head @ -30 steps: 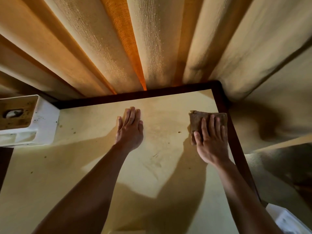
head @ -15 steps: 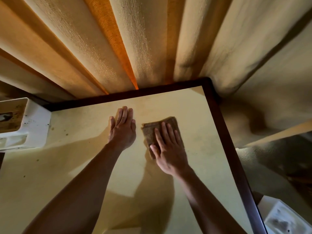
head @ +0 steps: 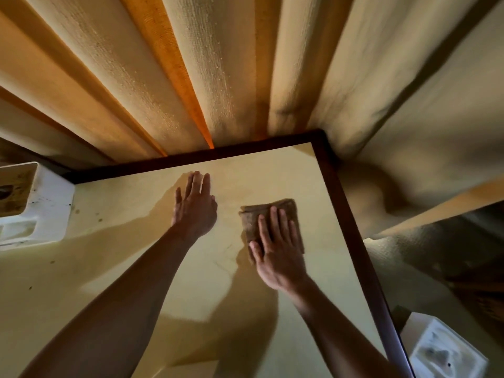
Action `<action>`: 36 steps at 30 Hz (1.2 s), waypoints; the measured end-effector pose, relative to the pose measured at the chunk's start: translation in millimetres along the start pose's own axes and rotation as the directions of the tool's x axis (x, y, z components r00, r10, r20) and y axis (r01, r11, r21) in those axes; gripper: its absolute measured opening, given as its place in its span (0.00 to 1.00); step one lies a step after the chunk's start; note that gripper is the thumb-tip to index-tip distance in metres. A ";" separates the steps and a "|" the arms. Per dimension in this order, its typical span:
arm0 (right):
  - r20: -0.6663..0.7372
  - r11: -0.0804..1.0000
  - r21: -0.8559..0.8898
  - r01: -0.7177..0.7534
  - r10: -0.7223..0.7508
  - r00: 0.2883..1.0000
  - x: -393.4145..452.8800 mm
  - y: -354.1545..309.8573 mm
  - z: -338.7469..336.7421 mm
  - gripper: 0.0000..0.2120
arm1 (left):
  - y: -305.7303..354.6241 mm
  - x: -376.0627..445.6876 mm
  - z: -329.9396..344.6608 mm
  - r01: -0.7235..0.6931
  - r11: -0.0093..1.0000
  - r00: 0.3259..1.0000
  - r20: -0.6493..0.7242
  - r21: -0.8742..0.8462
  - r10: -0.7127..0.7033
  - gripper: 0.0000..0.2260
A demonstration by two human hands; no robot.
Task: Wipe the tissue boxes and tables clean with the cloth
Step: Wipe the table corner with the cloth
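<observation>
Right hand [head: 278, 249]: fingers straight, pressed flat on the cloth [head: 268, 216], likely to drive wiping.
Cloth: under those fingers, on the table [head: 191, 274].
Left hand [head: 195, 211]: fingers straight together, flat on table, seemingly bracing.

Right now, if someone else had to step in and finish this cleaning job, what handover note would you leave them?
Left hand: flat on the table, fingers straight, holding nothing.
Right hand: pressing the brown cloth flat on the tabletop near the far right corner.
Tissue boxes: white box at the table's left edge; another white box off the table, lower right.
Done: cannot tell how far wiping has got.
Left: dark specks near the left box; both boxes look marked.
</observation>
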State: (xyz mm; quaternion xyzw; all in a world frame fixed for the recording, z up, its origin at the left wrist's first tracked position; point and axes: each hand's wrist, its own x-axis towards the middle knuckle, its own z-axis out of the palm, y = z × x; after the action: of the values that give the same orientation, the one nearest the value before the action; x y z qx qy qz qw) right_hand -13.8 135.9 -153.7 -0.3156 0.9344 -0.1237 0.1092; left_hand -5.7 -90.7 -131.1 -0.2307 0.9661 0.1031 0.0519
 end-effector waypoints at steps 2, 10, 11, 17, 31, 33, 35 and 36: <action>-0.002 0.997 0.074 -0.001 0.001 1.000 -1.2 -7.7 -1.0 0.35 | 10.7 -7.2 -5.5 -0.083 0.996 0.995 -0.052 0.018 0.083 0.26; -0.231 0.983 0.021 0.180 -0.171 0.958 -37.9 58.2 -45.0 0.17 | 56.6 -57.7 -20.8 -0.632 0.775 0.770 0.110 -0.005 0.628 0.17; -0.192 0.972 -0.028 0.234 -0.235 0.953 -41.3 64.5 -46.8 0.16 | 60.0 -62.0 -21.3 -0.668 0.743 0.731 0.215 0.035 0.647 0.19; -0.131 0.829 -0.344 0.440 -0.506 0.852 -33.2 71.9 -44.6 0.10 | 74.9 -70.7 -25.8 -0.702 0.697 0.677 0.446 0.150 0.586 0.16; -0.039 0.767 -0.521 0.374 -0.459 0.887 -50.5 43.0 -110.1 0.10 | 91.5 -99.3 -69.6 -0.503 0.863 0.844 0.243 0.052 0.477 0.12; -0.099 0.814 -0.471 0.341 -0.433 0.896 -61.6 38.2 -122.4 0.11 | 90.0 -108.5 -81.2 -0.461 0.887 0.874 0.182 0.010 0.452 0.11; -0.148 0.852 -0.413 0.323 -0.412 0.899 -75.0 33.5 -131.6 0.11 | 90.4 -123.2 -92.6 -0.423 0.906 0.894 0.148 -0.030 0.422 0.11; -0.157 0.866 -0.383 0.323 -0.405 0.901 -83.4 32.2 -135.0 0.11 | 92.0 -132.5 -97.7 -0.407 0.912 0.901 0.138 -0.049 0.410 0.11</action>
State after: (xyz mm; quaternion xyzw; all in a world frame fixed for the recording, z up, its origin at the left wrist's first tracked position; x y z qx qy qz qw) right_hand -5.3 234.0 -25.2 -0.4848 0.8706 -0.0110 -0.0835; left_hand 64.8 25.4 -0.3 -0.0154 0.9856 0.1373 0.0973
